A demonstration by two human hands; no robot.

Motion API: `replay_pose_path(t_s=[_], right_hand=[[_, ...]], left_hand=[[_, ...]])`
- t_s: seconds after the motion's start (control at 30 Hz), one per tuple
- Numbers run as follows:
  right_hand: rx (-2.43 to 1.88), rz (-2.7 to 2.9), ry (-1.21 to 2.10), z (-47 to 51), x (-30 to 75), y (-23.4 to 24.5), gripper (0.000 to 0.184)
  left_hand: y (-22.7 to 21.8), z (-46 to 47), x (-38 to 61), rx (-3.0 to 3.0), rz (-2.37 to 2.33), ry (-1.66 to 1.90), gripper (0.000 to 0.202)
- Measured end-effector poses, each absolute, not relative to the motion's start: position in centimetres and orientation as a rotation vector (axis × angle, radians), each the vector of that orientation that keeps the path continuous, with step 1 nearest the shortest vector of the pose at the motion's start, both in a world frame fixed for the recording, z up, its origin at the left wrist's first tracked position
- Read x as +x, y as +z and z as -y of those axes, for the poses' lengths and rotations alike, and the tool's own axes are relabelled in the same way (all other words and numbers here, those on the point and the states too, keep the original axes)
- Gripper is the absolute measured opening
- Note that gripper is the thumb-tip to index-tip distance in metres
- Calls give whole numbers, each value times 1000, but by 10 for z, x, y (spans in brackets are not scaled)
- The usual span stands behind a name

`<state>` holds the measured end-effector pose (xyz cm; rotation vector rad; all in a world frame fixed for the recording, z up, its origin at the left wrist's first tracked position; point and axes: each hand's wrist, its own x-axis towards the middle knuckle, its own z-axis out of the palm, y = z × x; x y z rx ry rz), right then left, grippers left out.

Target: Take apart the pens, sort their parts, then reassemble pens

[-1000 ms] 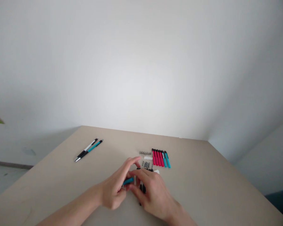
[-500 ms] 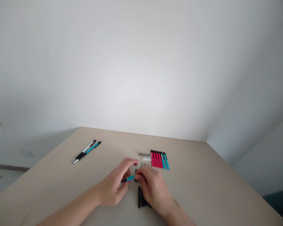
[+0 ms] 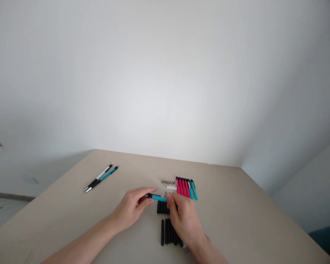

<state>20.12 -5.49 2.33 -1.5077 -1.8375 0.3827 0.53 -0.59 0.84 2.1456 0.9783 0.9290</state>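
Far left on the table, two whole pens, unmoved. Left hand pinching the black-tipped end of a teal barrel, now drawn out longer and level. Right hand closed on its other end, carried further off than a second ago, baring black pieces below. Beyond, springs and coloured barrels undisturbed

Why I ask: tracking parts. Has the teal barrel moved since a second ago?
Yes. The teal barrel moved away from the person, toward the row of red pens.
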Motion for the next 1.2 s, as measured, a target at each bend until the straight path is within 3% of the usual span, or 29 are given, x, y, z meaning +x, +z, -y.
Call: replay_pose_path(t_s=[1.2], right_hand=[[-1511,1809,403,53,201,21,49]], left_hand=[[17,6,4,2120,-988,907,38]])
